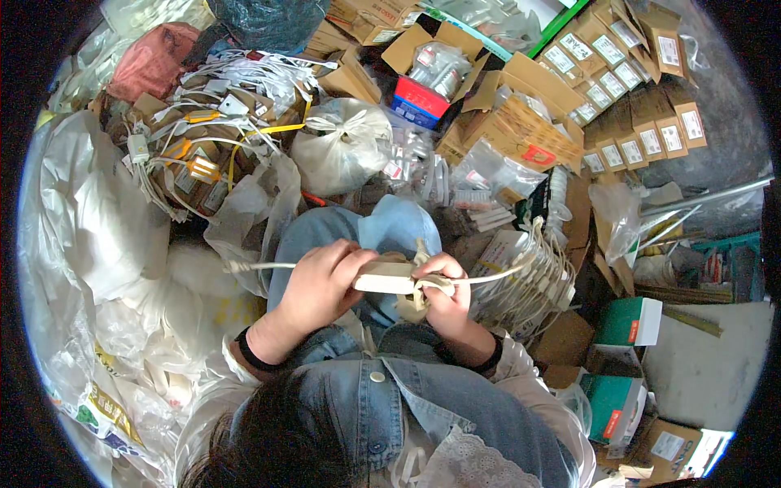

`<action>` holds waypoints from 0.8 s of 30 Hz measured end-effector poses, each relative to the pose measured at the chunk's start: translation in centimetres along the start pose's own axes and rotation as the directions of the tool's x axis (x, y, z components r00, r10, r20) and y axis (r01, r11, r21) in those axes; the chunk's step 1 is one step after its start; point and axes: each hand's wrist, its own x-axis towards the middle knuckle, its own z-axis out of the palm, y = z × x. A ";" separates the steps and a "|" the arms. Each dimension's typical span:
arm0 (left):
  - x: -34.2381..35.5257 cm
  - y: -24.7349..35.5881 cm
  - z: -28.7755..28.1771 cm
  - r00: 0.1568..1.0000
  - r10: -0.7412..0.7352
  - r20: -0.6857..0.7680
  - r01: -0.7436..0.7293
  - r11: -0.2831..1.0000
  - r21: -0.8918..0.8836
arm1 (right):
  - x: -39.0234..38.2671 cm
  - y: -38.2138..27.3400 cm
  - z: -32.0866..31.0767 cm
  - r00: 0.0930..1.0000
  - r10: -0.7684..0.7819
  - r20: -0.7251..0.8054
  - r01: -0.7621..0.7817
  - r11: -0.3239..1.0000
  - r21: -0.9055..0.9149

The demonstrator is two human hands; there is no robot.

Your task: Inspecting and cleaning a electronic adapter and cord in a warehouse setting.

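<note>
Cable bundle (389,278), cream and coiled flat, sits over your lap between both hands. Your left hand (321,285) is curled tight around its left end; your right hand (443,293) pinches the wrap at the knot, fingers closed. Loosen either grip and I judge the coil could spring open. Farther right, 1 stack of finished coils (533,281) could snag the trailing wire (496,276).
</note>
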 end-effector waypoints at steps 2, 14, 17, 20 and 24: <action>0.1 -0.1 -0.3 0.996 -0.064 0.066 0.066 0.997 -0.028 | 0.0 0.2 0.0 0.999 -0.042 -0.026 0.041 0.999 -0.029; -0.2 -0.7 0.5 0.997 -0.054 0.062 0.050 0.996 0.069 | 0.6 1.2 1.4 0.972 0.193 -0.130 -0.177 0.976 0.127; -0.4 -0.7 1.2 0.998 -0.022 0.061 0.009 0.979 0.201 | 1.0 2.0 1.9 0.973 0.225 -0.054 -0.228 0.972 -0.062; -0.6 -0.6 2.0 0.994 0.048 0.103 -0.080 0.939 0.335 | 0.8 2.5 2.4 0.969 0.245 -0.030 -0.245 0.969 -0.019; -0.6 -0.8 2.5 0.994 0.072 0.087 -0.099 0.925 0.368 | 0.7 2.6 2.5 0.977 0.205 -0.066 -0.210 0.974 -0.084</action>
